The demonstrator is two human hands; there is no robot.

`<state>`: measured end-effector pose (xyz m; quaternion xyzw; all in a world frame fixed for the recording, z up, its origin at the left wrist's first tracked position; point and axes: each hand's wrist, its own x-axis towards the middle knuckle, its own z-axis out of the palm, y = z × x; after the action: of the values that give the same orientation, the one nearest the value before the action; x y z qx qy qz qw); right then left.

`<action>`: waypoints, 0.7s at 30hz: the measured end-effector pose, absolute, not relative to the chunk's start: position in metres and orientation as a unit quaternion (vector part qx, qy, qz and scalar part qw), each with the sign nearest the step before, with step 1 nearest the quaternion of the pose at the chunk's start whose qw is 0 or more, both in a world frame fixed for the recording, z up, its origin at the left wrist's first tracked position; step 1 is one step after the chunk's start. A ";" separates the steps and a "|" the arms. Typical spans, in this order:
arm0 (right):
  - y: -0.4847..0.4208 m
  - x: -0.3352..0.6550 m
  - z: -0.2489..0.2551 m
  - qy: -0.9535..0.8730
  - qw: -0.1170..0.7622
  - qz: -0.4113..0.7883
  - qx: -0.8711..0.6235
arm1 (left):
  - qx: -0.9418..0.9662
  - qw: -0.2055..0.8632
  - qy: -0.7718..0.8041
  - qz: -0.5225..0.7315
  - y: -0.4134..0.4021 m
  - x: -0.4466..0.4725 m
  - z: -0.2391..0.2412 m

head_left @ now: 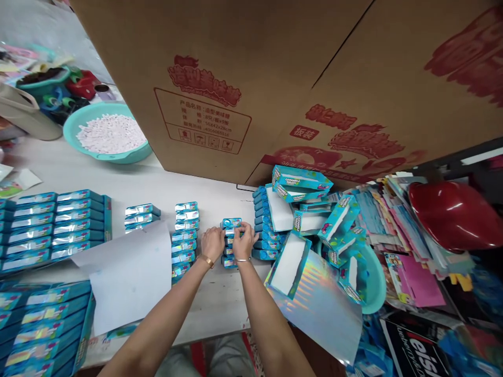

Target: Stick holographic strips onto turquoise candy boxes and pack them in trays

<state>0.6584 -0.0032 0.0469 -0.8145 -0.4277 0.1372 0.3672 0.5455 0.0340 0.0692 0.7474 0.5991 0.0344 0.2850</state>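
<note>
A short row of small blue boxes (231, 222) with shiny fronts lies on the white table between my hands. My left hand (212, 243) presses its curled fingertips against the left side of one box in this row. From the right, my right hand (244, 242) has its thumb and fingers closed on the same box, near the top of the row. To the left is another row of small blue boxes (185, 228). Close to my right hand stands a stack of blue boxes (262, 217), seen by their plain sides.
A large cardboard carton (236, 125) walls off the back. Opened blue display cartons (291, 264) pile up at right around a turquoise basin (375, 285). Filled trays (78, 217) and a white sheet (126, 272) lie left. A bowl of white pellets (110, 133) stands behind.
</note>
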 end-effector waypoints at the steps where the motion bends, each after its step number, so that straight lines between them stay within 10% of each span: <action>1: -0.003 0.658 0.045 -0.430 0.375 0.138 -0.810 | 0.747 0.285 0.599 0.034 0.034 0.546 0.067; 21: 0.001 0.669 0.038 -0.418 0.445 0.156 -0.776 | 0.708 0.289 0.644 0.037 0.018 0.553 0.045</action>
<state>0.6695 0.0012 0.0376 -0.7764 -0.4177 0.1559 0.4454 0.5528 0.0177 0.0448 0.7078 0.6435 0.0371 0.2890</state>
